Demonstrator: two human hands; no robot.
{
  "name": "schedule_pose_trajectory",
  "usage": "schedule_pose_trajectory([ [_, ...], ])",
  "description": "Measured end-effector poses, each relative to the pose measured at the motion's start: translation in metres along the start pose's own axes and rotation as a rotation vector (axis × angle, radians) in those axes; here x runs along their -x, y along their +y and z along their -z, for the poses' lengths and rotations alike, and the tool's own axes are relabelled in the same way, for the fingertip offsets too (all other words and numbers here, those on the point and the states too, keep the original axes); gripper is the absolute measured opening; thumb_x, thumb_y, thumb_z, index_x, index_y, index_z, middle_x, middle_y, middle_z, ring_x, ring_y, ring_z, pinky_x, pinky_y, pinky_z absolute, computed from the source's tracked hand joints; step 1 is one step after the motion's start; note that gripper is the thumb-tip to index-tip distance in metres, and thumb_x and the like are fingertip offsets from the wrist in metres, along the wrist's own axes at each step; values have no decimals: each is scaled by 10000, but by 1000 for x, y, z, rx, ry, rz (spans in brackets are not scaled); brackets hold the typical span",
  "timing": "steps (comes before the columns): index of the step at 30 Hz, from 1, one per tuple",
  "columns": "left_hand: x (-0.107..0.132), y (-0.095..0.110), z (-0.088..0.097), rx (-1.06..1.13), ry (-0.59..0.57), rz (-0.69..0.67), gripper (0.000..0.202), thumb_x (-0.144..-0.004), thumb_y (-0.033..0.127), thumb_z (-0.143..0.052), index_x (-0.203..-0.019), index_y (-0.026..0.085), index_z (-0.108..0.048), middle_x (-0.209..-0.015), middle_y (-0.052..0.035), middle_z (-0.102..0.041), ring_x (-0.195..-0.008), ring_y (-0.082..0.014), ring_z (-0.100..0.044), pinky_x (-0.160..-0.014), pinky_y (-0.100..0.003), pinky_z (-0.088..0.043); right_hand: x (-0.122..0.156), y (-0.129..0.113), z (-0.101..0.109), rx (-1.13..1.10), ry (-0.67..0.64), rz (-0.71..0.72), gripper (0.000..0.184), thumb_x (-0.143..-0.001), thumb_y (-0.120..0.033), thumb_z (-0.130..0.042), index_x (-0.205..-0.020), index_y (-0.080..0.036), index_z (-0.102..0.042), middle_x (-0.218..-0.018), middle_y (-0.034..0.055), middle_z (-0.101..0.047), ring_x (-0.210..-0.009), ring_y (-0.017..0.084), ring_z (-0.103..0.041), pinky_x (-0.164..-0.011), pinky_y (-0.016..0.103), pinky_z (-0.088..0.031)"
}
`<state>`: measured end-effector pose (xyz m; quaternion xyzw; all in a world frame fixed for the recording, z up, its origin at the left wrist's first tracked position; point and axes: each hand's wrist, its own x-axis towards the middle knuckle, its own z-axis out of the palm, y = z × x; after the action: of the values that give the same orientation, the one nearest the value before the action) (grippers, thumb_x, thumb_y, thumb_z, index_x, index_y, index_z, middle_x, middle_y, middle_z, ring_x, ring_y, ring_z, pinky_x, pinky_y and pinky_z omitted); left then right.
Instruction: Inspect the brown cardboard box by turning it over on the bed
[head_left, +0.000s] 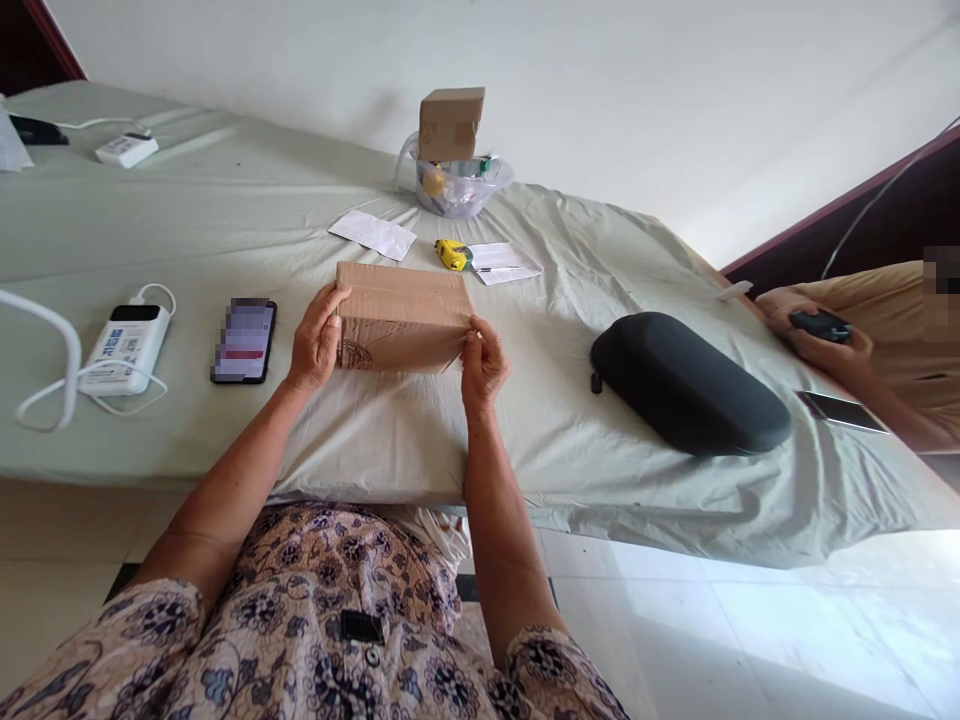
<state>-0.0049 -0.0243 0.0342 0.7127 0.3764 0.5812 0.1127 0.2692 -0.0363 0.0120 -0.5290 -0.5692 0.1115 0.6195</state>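
Note:
Between my two hands is a brown cardboard box (405, 318), with dark printing on its near left side. My left hand (318, 338) grips its left end, thumb on the near side. At the right end, my right hand (484, 362) pinches the box with thumb and fingers. Whether the box rests on the cloth or is slightly lifted, I cannot tell. Just beyond it lie a yellow tape measure (451, 254), a white paper with a pen (504, 264) and another white paper (373, 234). A phone (244, 341) lies left of my left hand.
A clear plastic basket (459, 195) at the back holds small items and a second cardboard box (451, 122). A black case (690, 385) lies to the right. Another person's hands (821, 335) hold a dark object beside a second phone (841, 411). White power banks with cables (127, 350) stand left.

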Motion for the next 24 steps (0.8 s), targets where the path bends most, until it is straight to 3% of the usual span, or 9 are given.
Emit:
schedule_pose_trajectory([
  [2, -1, 2, -1, 3, 13, 3, 582, -1028, 577, -290, -1365, 208, -588, -1456, -138, -595, -1391, -253, -538, -1201, -449, -397, 0, 1, 0, -66, 18, -50, 481, -951, -564, -489, -1235, -240, -702, -815, 24, -723, -663, 131, -616, -680, 297, -545],
  [5, -1, 4, -2, 19, 23, 32, 621, -1007, 631, -300, -1342, 205, -602, -1448, -142, -600, -1385, -262, -543, -1200, -452, -396, -2, 1, -2, -114, 47, -122, 505, -910, -596, -561, -1242, -237, -688, -580, -58, -562, -530, 104, -513, -595, 260, -494],
  [7, -1, 4, -1, 28, 41, 61, 649, -989, 671, -306, -1328, 208, -610, -1440, -140, -605, -1382, -264, -545, -1203, -446, -392, -3, 3, -4, -142, 17, -172, 532, -879, -635, -587, -1191, -220, -702, -524, -84, -485, -487, 91, -462, -541, 234, -451],
  [11, -2, 0, 2, 24, 109, 105, 664, -985, 686, -299, -1330, 208, -605, -1406, -136, -629, -1362, -257, -558, -1199, -430, -394, -4, 5, -6, -137, -161, -220, 569, -869, -700, -548, -1041, -190, -735, -575, -54, -549, -490, 79, -461, -511, 225, -422],
  [18, 0, -7, 6, 38, 241, 168, 670, -1005, 651, -281, -1333, 162, -602, -1384, -154, -637, -1335, -243, -569, -1196, -406, -395, 1, 2, -5, 26, -305, -276, 638, -878, -720, -500, -1122, -174, -722, -635, -30, -624, -538, 104, -570, -569, 256, -491],
  [21, 1, -9, 5, 85, 271, 239, 665, -990, 675, -288, -1329, 195, -601, -1410, -126, -618, -1351, -245, -544, -1194, -418, -403, 1, 0, -7, -59, -285, -262, 622, -868, -719, -518, -1146, -190, -693, -707, -17, -671, -573, 109, -623, -572, 253, -507],
  [24, 3, -11, 0, 167, 276, 328, 670, -969, 711, -296, -1326, 228, -595, -1408, -114, -604, -1301, -252, -573, -1108, -417, -490, -1, -2, -7, -187, -168, -192, 568, -867, -707, -543, -1118, -212, -659, -709, -20, -663, -598, 116, -641, -546, 239, -491],
])
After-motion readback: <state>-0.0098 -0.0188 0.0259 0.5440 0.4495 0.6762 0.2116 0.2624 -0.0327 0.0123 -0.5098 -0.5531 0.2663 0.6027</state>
